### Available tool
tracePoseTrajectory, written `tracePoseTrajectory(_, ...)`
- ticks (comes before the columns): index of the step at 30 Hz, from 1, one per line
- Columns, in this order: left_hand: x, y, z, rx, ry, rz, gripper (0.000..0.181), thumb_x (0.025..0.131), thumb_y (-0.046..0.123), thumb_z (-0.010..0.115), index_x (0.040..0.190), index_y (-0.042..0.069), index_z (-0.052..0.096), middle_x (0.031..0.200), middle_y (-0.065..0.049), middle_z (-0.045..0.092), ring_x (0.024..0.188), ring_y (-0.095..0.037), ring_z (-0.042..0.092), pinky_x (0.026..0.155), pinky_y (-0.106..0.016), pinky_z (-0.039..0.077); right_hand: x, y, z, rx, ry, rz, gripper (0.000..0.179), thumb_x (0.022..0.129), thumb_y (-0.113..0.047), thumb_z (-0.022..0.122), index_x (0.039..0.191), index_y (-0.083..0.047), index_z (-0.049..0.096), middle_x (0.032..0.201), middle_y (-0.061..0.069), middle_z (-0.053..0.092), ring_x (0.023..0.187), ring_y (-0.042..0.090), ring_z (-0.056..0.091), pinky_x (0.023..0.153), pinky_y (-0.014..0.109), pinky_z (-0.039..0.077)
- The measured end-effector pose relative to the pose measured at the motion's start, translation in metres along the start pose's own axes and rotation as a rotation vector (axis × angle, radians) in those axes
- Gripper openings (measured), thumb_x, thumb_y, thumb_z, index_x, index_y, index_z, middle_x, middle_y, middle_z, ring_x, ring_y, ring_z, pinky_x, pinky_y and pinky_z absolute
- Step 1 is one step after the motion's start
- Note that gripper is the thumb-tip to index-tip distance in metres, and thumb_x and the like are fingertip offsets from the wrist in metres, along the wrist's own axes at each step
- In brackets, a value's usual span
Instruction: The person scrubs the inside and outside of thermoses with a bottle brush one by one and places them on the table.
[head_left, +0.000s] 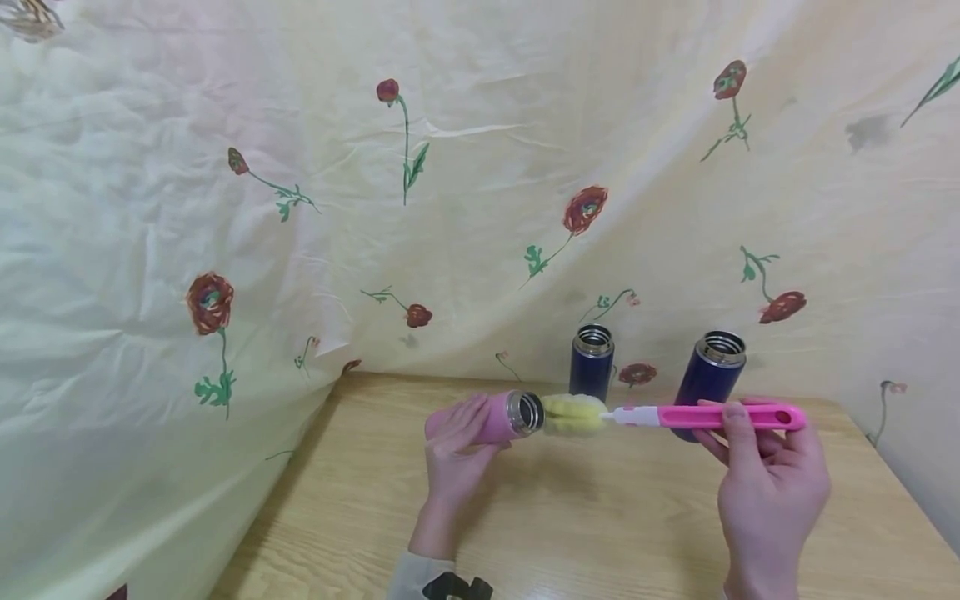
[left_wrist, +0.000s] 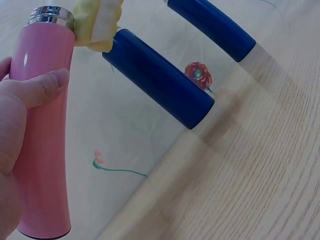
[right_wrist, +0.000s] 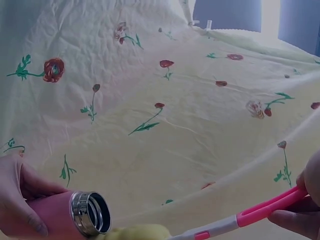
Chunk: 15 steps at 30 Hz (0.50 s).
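My left hand [head_left: 456, 450] grips a pink bottle [head_left: 497, 418], tilted on its side with its steel mouth facing right. The right hand [head_left: 776, 479] pinches the pink handle of a bottle brush [head_left: 727, 416] between thumb and fingers. The brush lies nearly level, its yellow sponge head [head_left: 573, 414] right at the bottle's mouth and outside it. In the left wrist view the sponge [left_wrist: 97, 25] is beside the steel rim [left_wrist: 50, 16]. The right wrist view shows the bottle's open mouth [right_wrist: 91, 214], with the sponge's lower part cut off by the frame.
Two dark blue bottles stand uncapped at the back of the wooden table [head_left: 592, 533]: one [head_left: 591, 367] behind the sponge, the other [head_left: 708, 371] partly hidden behind the brush handle and right hand. A flowered cloth [head_left: 465, 208] hangs behind and at the left.
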<state>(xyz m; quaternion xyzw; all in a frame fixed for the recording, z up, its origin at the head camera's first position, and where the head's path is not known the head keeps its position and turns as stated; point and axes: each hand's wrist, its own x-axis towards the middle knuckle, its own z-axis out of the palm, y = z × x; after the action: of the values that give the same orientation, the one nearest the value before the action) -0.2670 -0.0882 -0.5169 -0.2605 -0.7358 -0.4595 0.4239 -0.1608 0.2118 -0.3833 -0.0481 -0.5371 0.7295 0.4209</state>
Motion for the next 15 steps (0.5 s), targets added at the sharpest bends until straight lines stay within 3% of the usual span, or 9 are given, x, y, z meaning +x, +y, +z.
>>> tracePoseTrajectory(4, 0.0004, -0.0011, 0.0011, 0.015, -0.002, -0.007, 0.061, 0.061, 0.002, 0.102, 0.117, 0.000, 0.080, 0.129, -0.013, 0.074, 0.120, -0.035, 0.072, 0.113, -0.044, 0.050, 0.0002, -0.0008, 0.0004, 0.017, -0.021, -0.003, 0.014, 0.098, 0.001, 0.072, 0.109, 0.009, 0.067, 0.098, 0.017, 0.075, 0.085, 0.017, 0.080, 0.071, 0.032, 0.061)
tracePoseTrajectory(15, 0.0014, -0.0028, 0.0023, 0.087, 0.025, 0.017, 0.064, 0.059, 0.001, 0.102, 0.119, 0.000, 0.079, 0.129, -0.015, 0.074, 0.118, -0.038, 0.073, 0.108, -0.049, 0.053, -0.0004, -0.0038, 0.0008, -0.001, -0.056, 0.031, 0.015, 0.099, 0.002, 0.071, 0.112, 0.008, 0.067, 0.097, 0.013, 0.080, 0.084, 0.017, 0.080, 0.071, 0.031, 0.062)
